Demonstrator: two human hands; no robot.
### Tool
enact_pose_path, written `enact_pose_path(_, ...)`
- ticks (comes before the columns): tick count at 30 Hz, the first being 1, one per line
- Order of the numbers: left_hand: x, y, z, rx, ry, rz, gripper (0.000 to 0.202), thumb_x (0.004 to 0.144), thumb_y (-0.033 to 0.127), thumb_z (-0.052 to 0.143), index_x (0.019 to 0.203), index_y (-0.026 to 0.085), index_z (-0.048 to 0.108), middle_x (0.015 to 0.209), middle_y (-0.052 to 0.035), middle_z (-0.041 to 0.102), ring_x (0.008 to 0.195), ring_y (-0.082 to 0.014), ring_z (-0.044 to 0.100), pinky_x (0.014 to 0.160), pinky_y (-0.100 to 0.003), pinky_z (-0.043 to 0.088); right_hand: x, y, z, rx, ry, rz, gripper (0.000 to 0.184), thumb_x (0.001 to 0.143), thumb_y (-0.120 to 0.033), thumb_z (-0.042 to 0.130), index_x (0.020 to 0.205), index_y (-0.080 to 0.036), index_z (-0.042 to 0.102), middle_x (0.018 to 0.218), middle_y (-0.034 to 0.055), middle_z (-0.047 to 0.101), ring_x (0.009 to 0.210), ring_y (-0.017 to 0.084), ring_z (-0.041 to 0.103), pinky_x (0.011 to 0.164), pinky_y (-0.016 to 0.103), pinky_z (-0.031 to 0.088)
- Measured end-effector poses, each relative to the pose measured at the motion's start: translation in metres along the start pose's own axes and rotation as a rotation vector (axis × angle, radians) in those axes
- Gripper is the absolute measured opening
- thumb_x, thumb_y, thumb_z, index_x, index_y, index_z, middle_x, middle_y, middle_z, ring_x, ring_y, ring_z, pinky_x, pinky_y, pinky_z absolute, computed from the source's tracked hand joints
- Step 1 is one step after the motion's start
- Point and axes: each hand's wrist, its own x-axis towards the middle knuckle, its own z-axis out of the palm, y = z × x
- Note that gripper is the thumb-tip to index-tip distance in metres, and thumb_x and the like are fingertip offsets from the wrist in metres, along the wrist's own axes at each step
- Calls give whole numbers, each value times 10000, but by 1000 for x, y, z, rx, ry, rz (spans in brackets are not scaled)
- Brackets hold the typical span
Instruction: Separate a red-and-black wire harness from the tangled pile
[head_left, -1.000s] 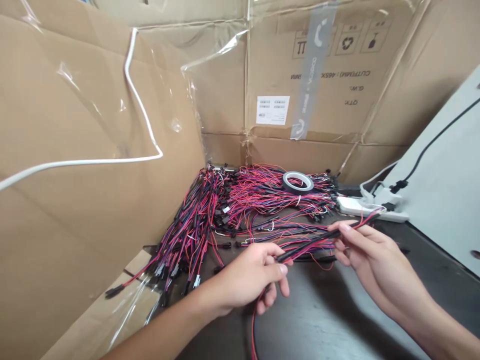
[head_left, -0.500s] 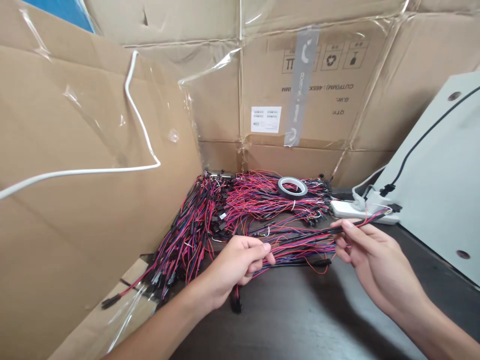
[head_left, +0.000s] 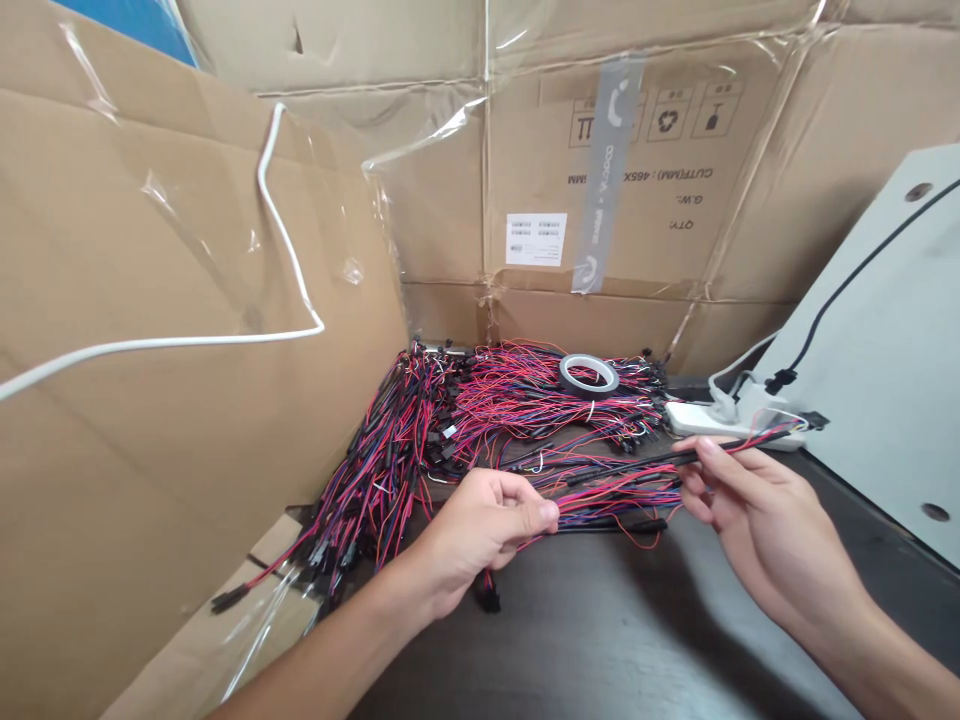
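Note:
Stretched between my two hands is a wire harness (head_left: 622, 485) of red, blue and black wires, part of it in black sleeving. My left hand (head_left: 491, 535) is closed on its wires, and a black connector (head_left: 489, 598) hangs below that fist. With thumb and fingertips my right hand (head_left: 757, 520) pinches the sleeved part; another connector (head_left: 814, 421) sticks out beyond it to the right. Behind the hands more wire harnesses (head_left: 517, 395) lie heaped, and others spread down the left side.
A roll of black tape (head_left: 589, 375) rests on the heap. At the right, a white power strip (head_left: 701, 418) with plugs stands beside a white panel (head_left: 892, 350). Cardboard (head_left: 442, 220) walls the back and left; a white cable (head_left: 289, 235) runs across the left one.
Both hands have shifted slightly right with the harness, and its right-hand connector sits farther right. The hanging connector has swung a little right and up.

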Motion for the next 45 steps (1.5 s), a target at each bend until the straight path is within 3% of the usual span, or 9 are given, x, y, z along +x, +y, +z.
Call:
enact_pose_path(12,0,-3,1,103,-31,67,426,686,536,710,609,171,505,451,99,337,351,-28,181,372,-229,66,0,2,-1,3,-1,29,327,594,-428,831,750,-164,717,652,-4,487,595,99,403,403,157,369)
enact_pose_path(18,-1,1,4,194,-12,199,458,686,574,700,614,149,542,436,92,343,374,-34,223,374,-203,116,0,1,-1,6,-18,56,315,602,-421,828,744,-168,707,655,-9,472,593,97,395,403,157,362)
enact_pose_path(24,2,-3,5,130,-69,108,432,778,580,602,715,158,539,460,112,319,363,-30,191,349,-176,176,-1,3,-4,14,-73,144,345,585,-437,836,757,-172,696,663,-9,472,597,104,398,405,166,365)
enact_pose_path(29,4,-12,7,299,-79,110,430,836,592,496,804,164,525,533,78,432,372,-52,341,363,-186,257,-8,8,2,-74,-214,252,357,628,-478,806,751,-168,677,635,-1,494,581,107,407,434,179,372)
enact_pose_path(32,3,-14,8,402,-40,137,366,877,512,477,838,156,549,586,63,464,434,-61,393,425,-192,310,-13,10,7,-170,-328,263,360,675,-499,769,726,-160,657,591,-9,475,544,99,385,435,188,358)
enact_pose_path(38,-2,-15,9,649,5,179,224,827,363,592,927,164,617,713,35,544,623,-100,486,548,-213,351,-21,15,7,-445,-651,172,378,777,-543,648,731,-168,660,637,-1,488,557,114,421,453,209,351)
enact_pose_path(42,-4,-14,12,771,-45,197,149,797,273,589,876,166,656,670,38,551,603,-102,484,552,-212,339,-26,16,10,-602,-871,22,368,843,-513,577,719,-181,677,749,25,585,693,158,532,648,267,435)
enact_pose_path(45,-6,-12,14,866,-90,228,125,774,176,549,763,159,673,664,29,570,592,-95,473,573,-209,340,-28,15,13,-658,-920,-15,372,860,-508,554,721,-186,679,789,37,622,787,190,571,745,287,441)
